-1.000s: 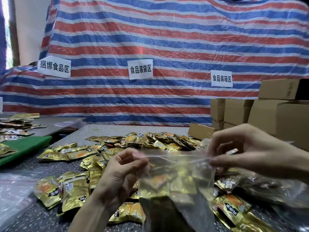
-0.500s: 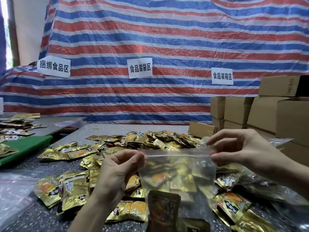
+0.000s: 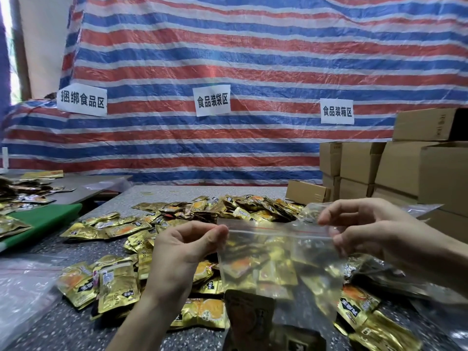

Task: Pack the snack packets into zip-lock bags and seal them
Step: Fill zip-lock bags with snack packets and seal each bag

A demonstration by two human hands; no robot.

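Zip-lock bag [image 3: 276, 252]: clear, held up in the air above the counter, its top strip stretched level between both hands; a dark packet [image 3: 249, 317] sits low inside.
Left hand [image 3: 182, 249]: pinches the bag's top left corner between thumb and forefinger.
Right hand [image 3: 367, 229]: pinches the top right corner, fingers curled.
Snack packets [image 3: 116, 287]: gold, strewn loose over the counter below and beyond the bag.
Counter [image 3: 50, 323]: grey, speckled.
Cardboard boxes [image 3: 405, 168]: stacked at the right.
Striped tarp [image 3: 253, 59]: backdrop bearing three white labels.
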